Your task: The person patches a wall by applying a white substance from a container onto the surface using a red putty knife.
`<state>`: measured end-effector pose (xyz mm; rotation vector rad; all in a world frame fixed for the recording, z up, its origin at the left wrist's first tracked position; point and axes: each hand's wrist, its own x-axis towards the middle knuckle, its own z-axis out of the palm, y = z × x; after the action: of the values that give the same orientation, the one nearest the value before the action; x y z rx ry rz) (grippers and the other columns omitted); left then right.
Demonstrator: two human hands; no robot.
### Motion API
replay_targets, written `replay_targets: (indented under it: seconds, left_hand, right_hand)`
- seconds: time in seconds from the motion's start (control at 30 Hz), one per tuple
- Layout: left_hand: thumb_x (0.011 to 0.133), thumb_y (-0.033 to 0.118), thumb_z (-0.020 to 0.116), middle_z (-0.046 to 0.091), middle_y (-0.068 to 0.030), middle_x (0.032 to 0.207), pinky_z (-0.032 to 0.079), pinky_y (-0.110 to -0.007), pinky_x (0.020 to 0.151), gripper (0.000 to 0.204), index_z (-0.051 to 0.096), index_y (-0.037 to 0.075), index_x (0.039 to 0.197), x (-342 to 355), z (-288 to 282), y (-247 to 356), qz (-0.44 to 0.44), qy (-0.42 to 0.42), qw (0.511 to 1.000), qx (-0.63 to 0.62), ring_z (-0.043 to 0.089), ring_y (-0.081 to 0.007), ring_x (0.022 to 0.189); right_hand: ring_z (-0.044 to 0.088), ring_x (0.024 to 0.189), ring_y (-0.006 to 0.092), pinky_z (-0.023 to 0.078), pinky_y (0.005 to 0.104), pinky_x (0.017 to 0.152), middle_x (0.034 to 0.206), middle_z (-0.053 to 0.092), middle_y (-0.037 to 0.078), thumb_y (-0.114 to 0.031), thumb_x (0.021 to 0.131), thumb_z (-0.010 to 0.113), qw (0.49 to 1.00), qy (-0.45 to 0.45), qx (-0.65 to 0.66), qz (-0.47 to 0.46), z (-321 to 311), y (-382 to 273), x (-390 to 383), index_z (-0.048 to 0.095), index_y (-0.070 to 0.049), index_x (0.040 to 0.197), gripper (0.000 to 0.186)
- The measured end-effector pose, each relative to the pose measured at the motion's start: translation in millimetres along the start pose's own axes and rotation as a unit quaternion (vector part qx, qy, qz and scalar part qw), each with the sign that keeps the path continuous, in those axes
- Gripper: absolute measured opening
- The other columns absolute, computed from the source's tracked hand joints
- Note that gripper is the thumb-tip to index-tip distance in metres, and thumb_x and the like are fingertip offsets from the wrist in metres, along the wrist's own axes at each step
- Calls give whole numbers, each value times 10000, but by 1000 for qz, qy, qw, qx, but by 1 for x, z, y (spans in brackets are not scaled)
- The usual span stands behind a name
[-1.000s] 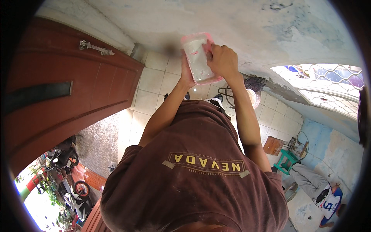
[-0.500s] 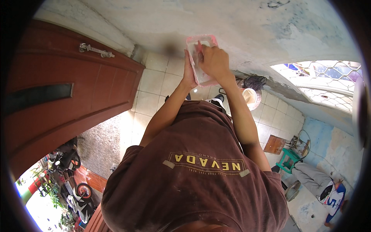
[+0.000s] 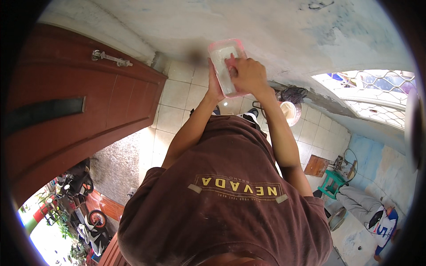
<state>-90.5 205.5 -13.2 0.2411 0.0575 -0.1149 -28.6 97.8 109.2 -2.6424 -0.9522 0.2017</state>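
Note:
Close to the wall I hold a long, clear-looking plastic tray (image 3: 225, 41) with a pink rim. My left hand (image 3: 214, 83) grips it along its left side, fingers partly behind it. Over the tray's right half, my right hand (image 3: 250, 75) is closed around a small pinkish-red tool (image 3: 230, 60). The tool's end points into the tray; most of it is covered by my fingers, so its kind is unclear. Whitish material (image 3: 224, 80) smears the tray's inside.
A patchy plastered wall (image 3: 186, 22) rises ahead. A brown door (image 3: 57, 66) stands at left. By my feet are a bucket (image 3: 289, 111) and a black plastic bag (image 3: 293, 94). Lower right, a person (image 3: 379, 226) is near a green stool (image 3: 332, 184). Motorbikes (image 3: 93, 226) stand outside.
The tray has shifted slightly left and tilted a little. My right hand has moved slightly down and right over it, with the pinkish-red tool still in its fingers.

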Motion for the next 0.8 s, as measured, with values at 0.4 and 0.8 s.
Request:
replay_targets:
  seconds: [0.4,0.8]
  left_hand:
    - [971,841,283,418,-127,1633,428,-597,1171,941,308,183,1644,0,8,5,-3,-78,996,-43,462,-344,1469]
    - [974,848,223,421,-123,1633,421,-530,1198,946,319,183,1641,4,3,0,-2,-19,1000,-4,470,-314,1468]
  right_hand:
    - [734,749,407,592,513,683,786,724,224,-255,885,660,999,31,-20,-7,-14,6,7,739,-31,900,238]
    - [733,765,432,591,525,699,842,733,243,-296,906,645,1000,-4,-26,-3,-9,4,7,735,-36,941,278]
